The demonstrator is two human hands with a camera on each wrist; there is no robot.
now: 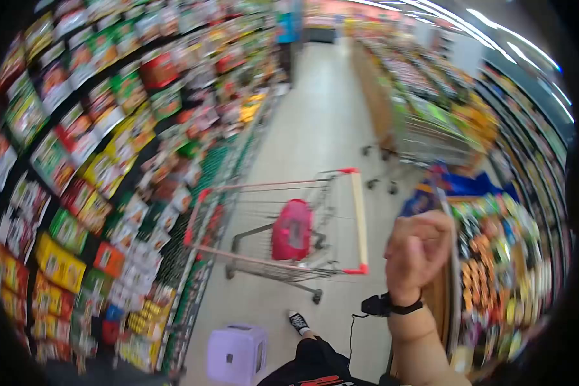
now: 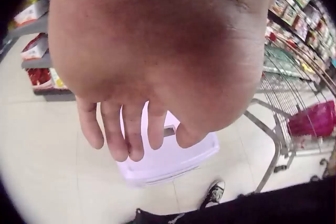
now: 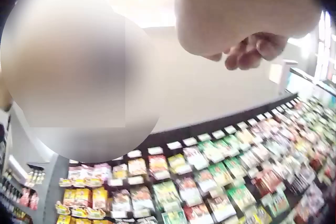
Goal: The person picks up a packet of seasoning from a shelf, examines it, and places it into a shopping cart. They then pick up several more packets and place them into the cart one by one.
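Head view: the shelf packets (image 1: 77,161) are smeared by motion and their labels are unreadable. The right hand (image 1: 418,251) shows only its back, with the palm hidden. Left wrist view: the left hand (image 2: 157,50) covers most of a lilac stool (image 2: 173,161), and the trolley (image 2: 294,103) is cut off by the right edge. Right wrist view: a blurred oval patch (image 3: 79,66) masks the upper left.

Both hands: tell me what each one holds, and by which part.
Nothing is held. The right hand is raised with fingers curled on nothing; the left hand hangs, fingers straight, above a lilac plastic stool.
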